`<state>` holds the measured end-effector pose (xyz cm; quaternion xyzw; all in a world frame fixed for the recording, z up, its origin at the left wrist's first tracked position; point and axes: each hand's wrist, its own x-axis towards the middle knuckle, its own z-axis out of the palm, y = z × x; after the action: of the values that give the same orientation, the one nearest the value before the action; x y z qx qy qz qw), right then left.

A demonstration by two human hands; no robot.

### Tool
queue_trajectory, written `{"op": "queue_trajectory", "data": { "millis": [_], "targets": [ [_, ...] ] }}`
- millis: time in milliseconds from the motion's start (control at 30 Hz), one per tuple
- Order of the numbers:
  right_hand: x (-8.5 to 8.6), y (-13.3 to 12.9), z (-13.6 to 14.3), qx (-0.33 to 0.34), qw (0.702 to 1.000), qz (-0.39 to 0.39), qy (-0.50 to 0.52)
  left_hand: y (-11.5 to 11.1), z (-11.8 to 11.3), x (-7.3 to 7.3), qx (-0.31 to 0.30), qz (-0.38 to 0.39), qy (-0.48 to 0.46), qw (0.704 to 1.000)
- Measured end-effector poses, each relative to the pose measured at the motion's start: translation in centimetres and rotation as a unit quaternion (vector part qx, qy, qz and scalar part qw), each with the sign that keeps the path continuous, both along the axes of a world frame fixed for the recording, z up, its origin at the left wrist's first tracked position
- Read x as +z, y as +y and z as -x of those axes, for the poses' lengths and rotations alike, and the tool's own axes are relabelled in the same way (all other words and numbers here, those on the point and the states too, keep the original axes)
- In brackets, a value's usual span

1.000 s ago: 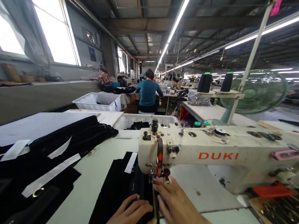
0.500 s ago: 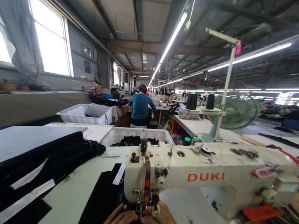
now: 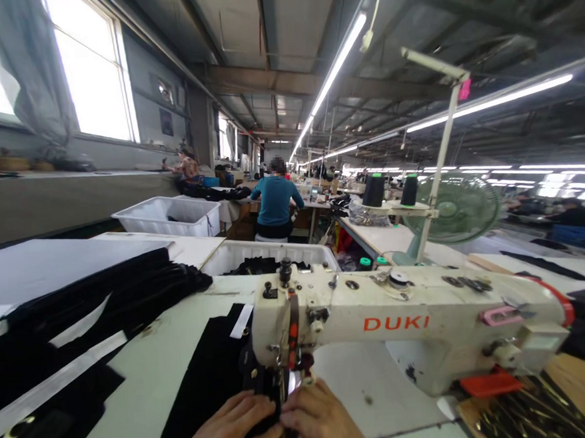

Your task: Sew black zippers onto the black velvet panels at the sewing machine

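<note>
The white sewing machine (image 3: 349, 312), lettered in orange, stands in front of me. Black fabric (image 3: 207, 365) with a short white strip (image 3: 241, 321) lies at its needle end. On this fabric, just in front of the needle area, my left hand (image 3: 231, 423) presses with bent fingers held together. My right hand (image 3: 324, 417) is closed at the fabric's edge beside it, fingertips close to the left hand's. A bright spot (image 3: 294, 381) shows under the needle area. The right fingertips and the needle point are partly hidden.
Stacked black fabric pieces (image 3: 102, 299) lie at left. A white plastic bin (image 3: 319, 250) stands behind the machine, another (image 3: 166, 214) farther left. Thread cones (image 3: 373, 192), a green fan (image 3: 452, 211) and a box of dark, brassy strips (image 3: 531, 409) are at right. A person (image 3: 276, 200) sits ahead.
My hands have drawn slightly back from the needle, still on the black fabric. A bright spot now shows there. The view has shifted, bringing the box of strips further into view.
</note>
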<state>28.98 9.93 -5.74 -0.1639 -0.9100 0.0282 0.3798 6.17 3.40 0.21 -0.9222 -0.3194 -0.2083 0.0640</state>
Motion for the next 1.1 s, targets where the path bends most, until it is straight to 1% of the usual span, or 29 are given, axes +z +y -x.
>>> {"op": "queue_trajectory", "data": {
  "millis": [33, 67, 100, 133, 200, 267, 400, 500, 633, 800, 900, 1000, 1100],
  "targets": [
    [1.2, -0.8, -0.2, -0.012, 0.997, 0.059, -0.039, -0.5, 0.0, 0.1, 0.024, 0.022, -0.002, 0.999],
    [2.3, -1.5, -0.3, -0.026, 0.994, 0.095, -0.057, -0.9, 0.0, 0.2, 0.043, 0.050, -0.003, 0.998],
    [3.2, -2.0, -0.5, -0.035, 0.991, 0.115, -0.064, -1.1, 0.1, 0.2, 0.056, 0.081, -0.003, 0.995],
    [3.9, -2.2, -0.6, -0.043, 0.987, 0.133, -0.076, -1.1, 0.1, 0.2, 0.064, 0.112, -0.002, 0.992],
    [4.3, -2.4, -0.7, -0.054, 0.985, 0.144, -0.083, -0.9, 0.2, 0.0, 0.071, 0.163, 0.003, 0.984],
    [3.9, -2.2, -0.6, -0.061, 0.984, 0.144, -0.087, -0.5, 0.4, -0.3, 0.082, 0.185, 0.004, 0.979],
    [3.0, -1.7, -0.6, -0.064, 0.985, 0.141, -0.078, 0.2, 0.8, -0.9, 0.088, 0.172, 0.001, 0.981],
    [3.1, -1.5, -0.7, -0.053, 0.986, 0.143, -0.062, 0.4, 0.8, -0.9, 0.087, 0.155, 0.002, 0.984],
    [3.3, -1.4, -0.6, -0.054, 0.989, 0.132, -0.040, 0.6, 0.6, -0.7, 0.107, 0.176, 0.033, 0.978],
    [3.3, -1.4, -0.4, -0.063, 0.991, 0.109, -0.037, 1.0, 0.8, -1.6, 0.125, 0.182, 0.041, 0.974],
    [2.9, -1.2, -0.3, -0.074, 0.990, 0.108, -0.044, 1.1, 1.1, -2.0, 0.131, 0.183, 0.037, 0.974],
    [2.0, -0.8, -0.3, -0.076, 0.989, 0.116, -0.051, 1.1, 1.2, -1.7, 0.123, 0.147, 0.010, 0.981],
    [1.3, -0.3, -0.3, -0.071, 0.989, 0.090, -0.089, 1.5, 1.0, -1.4, 0.085, 0.087, -0.043, 0.992]
  ]
}}
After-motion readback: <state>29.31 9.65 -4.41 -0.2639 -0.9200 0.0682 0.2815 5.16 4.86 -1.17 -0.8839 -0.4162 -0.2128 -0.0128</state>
